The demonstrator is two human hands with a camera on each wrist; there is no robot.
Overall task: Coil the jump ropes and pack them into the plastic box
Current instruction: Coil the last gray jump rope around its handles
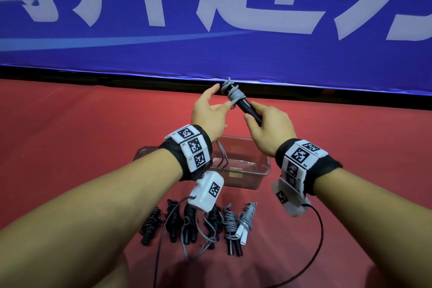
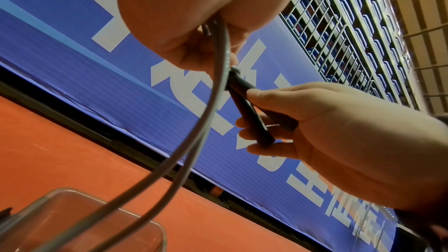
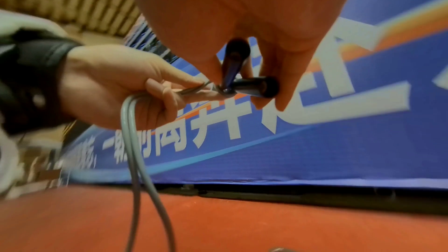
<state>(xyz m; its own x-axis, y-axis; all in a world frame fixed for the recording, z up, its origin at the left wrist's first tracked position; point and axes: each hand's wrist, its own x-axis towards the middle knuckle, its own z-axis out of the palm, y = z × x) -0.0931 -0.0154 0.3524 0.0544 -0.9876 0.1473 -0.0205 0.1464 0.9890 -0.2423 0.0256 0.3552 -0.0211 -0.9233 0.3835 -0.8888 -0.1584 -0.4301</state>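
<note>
head: our right hand point(image 1: 268, 128) grips the black handles point(image 1: 247, 106), long axis slanting up-left toward our left hand point(image 1: 209, 112), which pinches the grey rope point(image 1: 233, 93) at the wraps, above the plastic box point(image 1: 247, 170). left wrist: rope tail hangs toward box. right wrist: same grips.

1. A blue banner point(image 1: 210, 42) with white characters stands along the far edge of the red floor point(image 1: 58, 135).
2. Behind it, a metal railing point(image 2: 322, 32) fronts rows of blue seats point(image 2: 368, 26).
</note>
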